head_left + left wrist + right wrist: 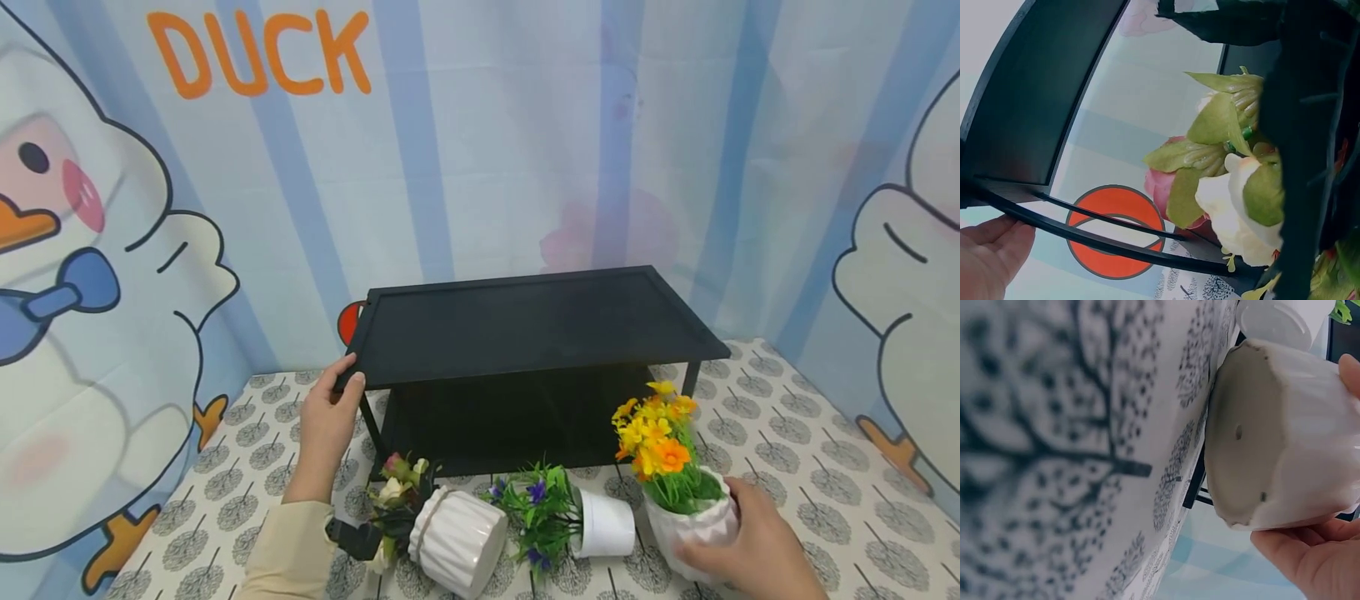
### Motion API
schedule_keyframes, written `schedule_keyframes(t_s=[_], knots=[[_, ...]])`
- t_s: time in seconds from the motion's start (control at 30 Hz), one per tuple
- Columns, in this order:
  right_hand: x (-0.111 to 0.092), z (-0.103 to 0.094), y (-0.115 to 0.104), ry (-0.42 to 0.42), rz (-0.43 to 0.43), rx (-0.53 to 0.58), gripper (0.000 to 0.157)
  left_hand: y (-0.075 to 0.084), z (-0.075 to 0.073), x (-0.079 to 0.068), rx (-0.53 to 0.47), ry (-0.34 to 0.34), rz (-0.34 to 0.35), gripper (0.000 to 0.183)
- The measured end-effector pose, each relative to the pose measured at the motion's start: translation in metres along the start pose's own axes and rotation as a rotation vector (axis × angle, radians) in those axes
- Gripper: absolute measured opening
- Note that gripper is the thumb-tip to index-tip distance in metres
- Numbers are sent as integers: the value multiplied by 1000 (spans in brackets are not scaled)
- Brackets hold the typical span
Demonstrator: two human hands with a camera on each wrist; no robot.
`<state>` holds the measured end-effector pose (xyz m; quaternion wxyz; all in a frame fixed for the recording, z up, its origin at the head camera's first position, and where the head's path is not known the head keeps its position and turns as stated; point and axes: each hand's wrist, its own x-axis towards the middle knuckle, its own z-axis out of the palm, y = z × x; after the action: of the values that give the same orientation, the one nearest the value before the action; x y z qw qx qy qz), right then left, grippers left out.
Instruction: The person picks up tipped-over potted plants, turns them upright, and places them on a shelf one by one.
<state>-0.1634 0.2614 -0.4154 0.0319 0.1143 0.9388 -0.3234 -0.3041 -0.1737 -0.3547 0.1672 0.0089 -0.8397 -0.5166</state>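
Head view: the right hand (750, 542) grips the yellow-flowered pot (675, 525), lower right, over the tree-printed counter (772, 417); left of centre, the left hand (328, 412) pinches the black rack (525, 325) before a striped curtain (510, 167). Left wrist: fingers (1013, 244), lower left. Right wrist: pot tilted, right.

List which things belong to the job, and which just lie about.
Touched, so likely in the job:
- black rectangular shelf
- textured white pot of yellow-orange flowers

Untouched, seemingly lying about:
- glossy ribbed white pot with cream flowers
- white pot with purple-flowered greenery
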Motion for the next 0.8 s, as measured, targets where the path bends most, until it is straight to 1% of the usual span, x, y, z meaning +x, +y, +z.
schedule_keyframes(t_s=[0.13, 0.3, 0.47, 0.6, 0.73, 0.8], knots=[[-3, 0, 2, -28, 54, 11, 124, 0, 0, 0, -12, -2, 13, 47], [-5, 1, 10, -45, 105, 79, 131, -1, 0, -1, -13, -3, 8, 47], [-4, 2, 20, -68, 145, 112, 130, -1, 2, -2, -9, -5, 1, 48], [-3, 2, 25, -87, 156, 71, 126, 0, 2, -2, -16, -5, 1, 48], [-3, 1, 26, -89, 136, 17, 122, 0, 2, -3, -26, -10, -5, 49], [-3, 1, 25, -86, 135, 8, 120, -1, 1, -3, -33, -14, -8, 50]])
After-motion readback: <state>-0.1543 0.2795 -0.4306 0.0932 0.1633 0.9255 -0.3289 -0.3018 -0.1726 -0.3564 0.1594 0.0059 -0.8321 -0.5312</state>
